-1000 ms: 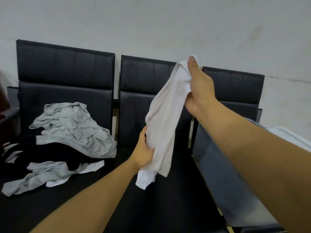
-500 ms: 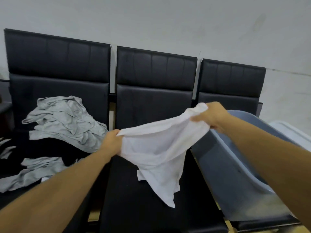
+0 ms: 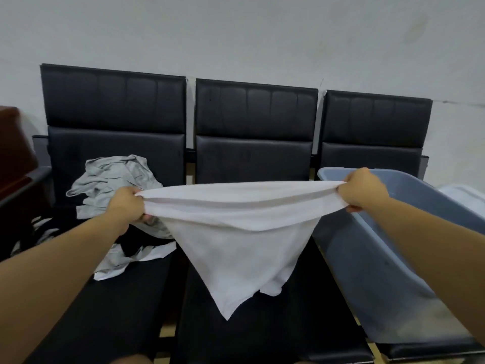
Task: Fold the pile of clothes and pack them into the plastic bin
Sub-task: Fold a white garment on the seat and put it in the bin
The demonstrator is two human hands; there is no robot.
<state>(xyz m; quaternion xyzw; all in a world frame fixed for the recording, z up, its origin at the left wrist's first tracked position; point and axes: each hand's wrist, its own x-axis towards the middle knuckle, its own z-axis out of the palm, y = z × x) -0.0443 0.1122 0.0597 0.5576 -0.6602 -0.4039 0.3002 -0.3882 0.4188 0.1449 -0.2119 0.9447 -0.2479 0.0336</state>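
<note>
— White cotton, by the look of it: the white garment [image 3: 236, 232] is now pulled out wide between the two hands, where a second ago it hung bunched in a tall twist with the right hand high and the left hand low.

— So what does that change for the job?

— I'd judge it the opening of the fold. The cloth has gone from a rope to a spread sheet, so the edges can be found and laid together. Nothing of this piece is folded yet.

— How is each grip?

— The left hand [image 3: 128, 206] has its fingers curled round one gathered end, and the right hand [image 3: 363, 190] pinches the other end in a closed fist. Both hold cloth and nothing else.

— Where does the garment sit, and which way does it run?

— It hangs in the air over the middle black seat [image 3: 252, 337], touching no seat that I can see. Its long axis runs left to right along the taut top edge, nearly level. From that edge the cloth sags to a point aimed down and toward the camera.

— And the rest?

— The pile of clothes [image 3: 115, 179], grey with some black and white, lies on the left seat just behind the left hand. The plastic bin [image 3: 380, 258], blue-grey, rests tilted on the right seat under the right forearm. It looks empty, so the packing has hardly begun.
</note>
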